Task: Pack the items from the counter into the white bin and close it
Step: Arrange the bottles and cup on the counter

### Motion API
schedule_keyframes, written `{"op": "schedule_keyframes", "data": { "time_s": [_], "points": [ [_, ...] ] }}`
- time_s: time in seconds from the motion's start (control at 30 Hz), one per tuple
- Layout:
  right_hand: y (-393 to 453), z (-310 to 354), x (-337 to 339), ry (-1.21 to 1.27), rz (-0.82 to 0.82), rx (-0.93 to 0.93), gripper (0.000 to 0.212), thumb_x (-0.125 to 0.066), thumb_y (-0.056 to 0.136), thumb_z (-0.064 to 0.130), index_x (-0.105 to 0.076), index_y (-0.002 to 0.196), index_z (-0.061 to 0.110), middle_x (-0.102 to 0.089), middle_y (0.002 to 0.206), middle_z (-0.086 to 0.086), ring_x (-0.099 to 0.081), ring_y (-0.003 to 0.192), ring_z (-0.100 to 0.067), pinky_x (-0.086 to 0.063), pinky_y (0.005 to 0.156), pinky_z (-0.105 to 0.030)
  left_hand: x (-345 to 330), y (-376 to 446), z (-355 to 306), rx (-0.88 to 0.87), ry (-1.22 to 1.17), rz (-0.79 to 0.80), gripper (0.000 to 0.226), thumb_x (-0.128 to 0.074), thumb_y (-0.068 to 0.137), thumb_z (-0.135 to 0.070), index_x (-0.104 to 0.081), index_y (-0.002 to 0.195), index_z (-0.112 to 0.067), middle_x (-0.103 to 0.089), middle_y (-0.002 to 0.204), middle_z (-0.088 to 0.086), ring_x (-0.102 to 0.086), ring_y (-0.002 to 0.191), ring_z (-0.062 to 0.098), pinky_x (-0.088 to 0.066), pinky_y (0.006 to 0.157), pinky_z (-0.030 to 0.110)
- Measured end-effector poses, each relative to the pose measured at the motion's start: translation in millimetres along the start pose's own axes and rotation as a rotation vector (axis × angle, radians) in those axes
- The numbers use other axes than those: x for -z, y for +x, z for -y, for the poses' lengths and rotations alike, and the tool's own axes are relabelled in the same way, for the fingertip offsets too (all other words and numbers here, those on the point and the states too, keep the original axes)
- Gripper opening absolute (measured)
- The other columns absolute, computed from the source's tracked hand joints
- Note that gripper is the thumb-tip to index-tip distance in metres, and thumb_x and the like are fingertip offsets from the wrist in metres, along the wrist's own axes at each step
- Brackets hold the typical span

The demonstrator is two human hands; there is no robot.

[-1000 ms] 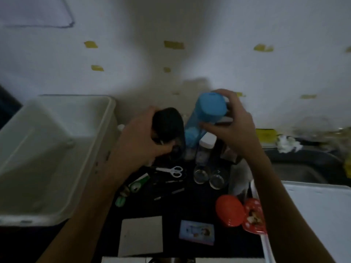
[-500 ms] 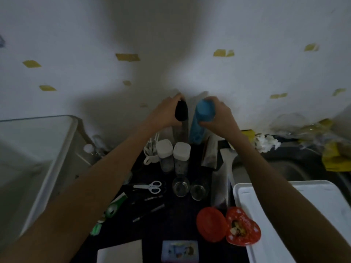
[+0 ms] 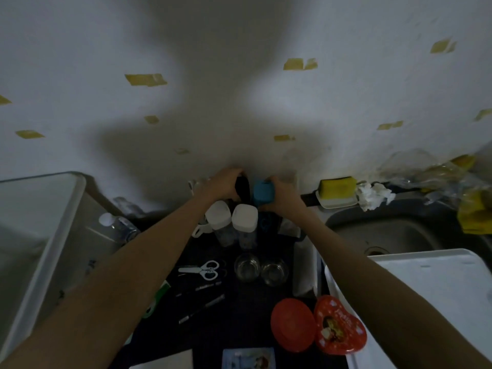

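My left hand grips the top of a black bottle at the back of the dark counter, against the wall. My right hand grips a blue bottle right beside it. In front of them stand two clear jars with white lids, two small glasses, white scissors, pens, a red round lid and a red heart-shaped tin. The white bin stands open at the left. Its white lid lies at the right.
A sink lies at the right, with a yellow sponge in a dish and crumpled tissue behind it. A small clear bottle and a white mug stand near the bin. A card and a small box lie at the near edge.
Both hands with the black and blue bottles have moved away from me and down to the back of the counter by the wall. The view has tilted up.
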State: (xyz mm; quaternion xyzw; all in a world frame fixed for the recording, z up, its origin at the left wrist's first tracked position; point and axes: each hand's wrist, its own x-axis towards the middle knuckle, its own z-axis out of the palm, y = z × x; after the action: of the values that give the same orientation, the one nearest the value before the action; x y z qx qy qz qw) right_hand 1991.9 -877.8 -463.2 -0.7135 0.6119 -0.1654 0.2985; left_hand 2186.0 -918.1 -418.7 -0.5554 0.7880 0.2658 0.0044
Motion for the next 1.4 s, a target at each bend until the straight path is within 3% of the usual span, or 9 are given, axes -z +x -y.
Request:
{"op": "schedule_keyframes", "data": {
  "time_s": [0.3,0.43,0.57,0.73,0.83,0.93,1.07,1.3,1.4],
  "points": [
    [-20.4,-3.7,25.2,0.074,0.03,-0.044,0.083,-0.086,0.07,0.038,-0.044,0.137,0.011,-0.059,0.126,-0.008,-0.059,0.112,-0.023,-0.053,0.09,-0.036,13.4,1.2,4.0,-0.041,0.083,0.14,0.065,-0.085,0.071,-0.021,-0.056,0.128,-0.012,-0.06,0.128,0.008,-0.057,0.115,0.025,-0.047,0.091,0.03],
    [-60.2,-18.1,46.3,0.047,-0.232,-0.229,0.046,-0.078,0.079,0.039,-0.055,0.104,0.009,-0.061,0.093,-0.003,-0.061,0.088,-0.022,-0.048,0.071,-0.034,16.6,-5.0,8.2,-0.041,0.046,0.169,0.07,-0.086,0.071,-0.027,-0.054,0.132,-0.015,-0.058,0.131,0.004,-0.055,0.115,0.02,-0.047,0.09,0.028],
    [-103.3,-40.6,40.0,-0.211,0.08,-0.493,0.057,-0.074,0.072,0.06,-0.047,0.086,0.012,-0.055,0.079,-0.002,-0.056,0.067,-0.014,-0.047,0.06,-0.03,22.8,-8.8,4.0,-0.033,0.065,0.193,0.067,-0.085,0.072,-0.026,-0.054,0.131,-0.016,-0.059,0.13,0.006,-0.056,0.112,0.021,-0.049,0.088,0.031],
    [-125.2,-50.0,16.2,-0.285,0.362,-0.541,0.028,-0.068,0.087,0.038,-0.06,0.076,0.013,-0.074,0.073,-0.002,-0.069,0.06,-0.008,-0.058,0.07,-0.025,57.2,-14.8,-28.5,0.016,0.055,0.037,0.057,-0.081,0.077,-0.021,-0.054,0.127,-0.014,-0.056,0.122,0.011,-0.056,0.104,0.025,-0.047,0.081,0.034],
    [-124.2,-54.7,18.3,-0.421,0.307,-0.496,0.018,-0.069,0.085,0.028,-0.058,0.081,0.014,-0.075,0.088,-0.006,-0.071,0.08,-0.018,-0.056,0.079,-0.031,53.1,-21.6,-89.1,-0.162,0.002,-0.27,0.024,-0.071,0.084,-0.02,-0.059,0.101,-0.008,-0.062,0.098,0.01,-0.056,0.082,0.023,-0.048,0.071,0.034],
    [-119.2,-54.7,38.8,-0.278,0.195,-0.478,0.015,-0.064,0.089,0.022,-0.061,0.091,0.008,-0.074,0.083,-0.008,-0.073,0.072,-0.019,-0.059,0.074,-0.034,7.3,-21.1,-148.1,-0.219,0.006,-0.119,0.021,-0.059,0.091,-0.018,-0.055,0.107,-0.005,-0.058,0.094,0.009,-0.057,0.081,0.024,-0.046,0.067,0.034],
    [-115.5,-60.5,55.7,-0.117,0.156,-0.494,0.015,-0.058,0.091,0.018,-0.062,0.096,0.004,-0.072,0.079,-0.01,-0.072,0.062,-0.018,-0.061,0.071,-0.036,-67.7,-2.3,-167.9,-0.081,0.152,-0.006,0.049,-0.054,0.096,-0.013,-0.032,0.138,0.0,-0.057,0.125,0.02,-0.059,0.108,0.036,-0.049,0.081,0.042],
    [-116.0,-72.6,62.2,0.001,0.056,-0.468,0.018,-0.053,0.097,0.021,-0.058,0.095,0.004,-0.069,0.084,-0.011,-0.073,0.062,-0.022,-0.061,0.07,-0.042,-105.8,13.6,-149.1,0.042,0.037,-0.106,0.067,-0.042,0.094,0.004,-0.01,0.152,-0.007,-0.056,0.126,0.027,-0.059,0.108,0.042,-0.049,0.086,0.047],
    [-111.0,-75.0,60.9,0.013,0.024,-0.445,0.018,-0.053,0.097,0.02,-0.057,0.093,0.002,-0.067,0.083,-0.011,-0.072,0.06,-0.023,-0.061,0.066,-0.04,-110.8,5.8,-147.3,0.004,-0.069,-0.104,0.055,-0.042,0.095,0.002,-0.023,0.146,-0.008,-0.057,0.122,0.028,-0.06,0.102,0.042,-0.049,0.08,0.046]
  ]
}}
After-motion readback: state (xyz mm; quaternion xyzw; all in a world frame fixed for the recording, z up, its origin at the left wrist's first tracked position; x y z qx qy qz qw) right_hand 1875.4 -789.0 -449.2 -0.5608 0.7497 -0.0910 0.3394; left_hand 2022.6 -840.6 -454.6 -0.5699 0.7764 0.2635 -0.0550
